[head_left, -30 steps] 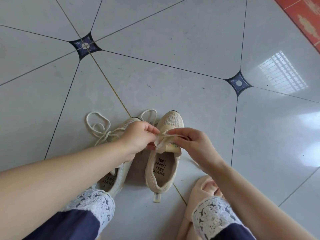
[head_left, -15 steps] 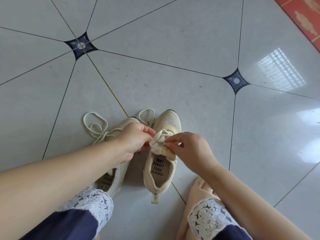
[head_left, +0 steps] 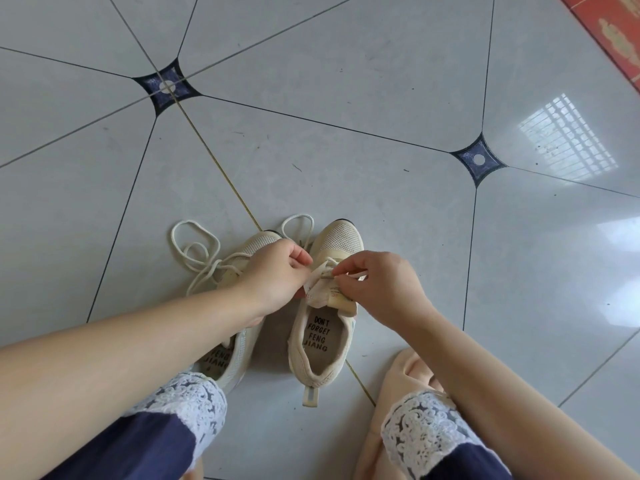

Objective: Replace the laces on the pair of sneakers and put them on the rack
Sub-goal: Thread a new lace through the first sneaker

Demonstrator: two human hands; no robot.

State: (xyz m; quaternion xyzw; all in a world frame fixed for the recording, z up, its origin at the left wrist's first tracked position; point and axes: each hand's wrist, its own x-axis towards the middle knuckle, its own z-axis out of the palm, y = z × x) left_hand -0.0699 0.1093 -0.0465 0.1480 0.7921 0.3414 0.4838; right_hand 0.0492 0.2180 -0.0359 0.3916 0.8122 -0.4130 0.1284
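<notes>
Beige mesh sneakers sit side by side on the grey tiled floor [head_left: 346, 157], toes toward twelve o'clock. Your left hand [head_left: 273, 275] and right hand [head_left: 381, 285] meet over the right sneaker [head_left: 325, 341], fingers pinched closed on its lace [head_left: 323, 268] just above the tongue; how the lace runs under your fingertips is hard to make out. At nine o'clock from it, the left sneaker [head_left: 235, 355] lies partly under your left forearm, its loose lace [head_left: 194, 247] looping across the floor toward ten o'clock.
</notes>
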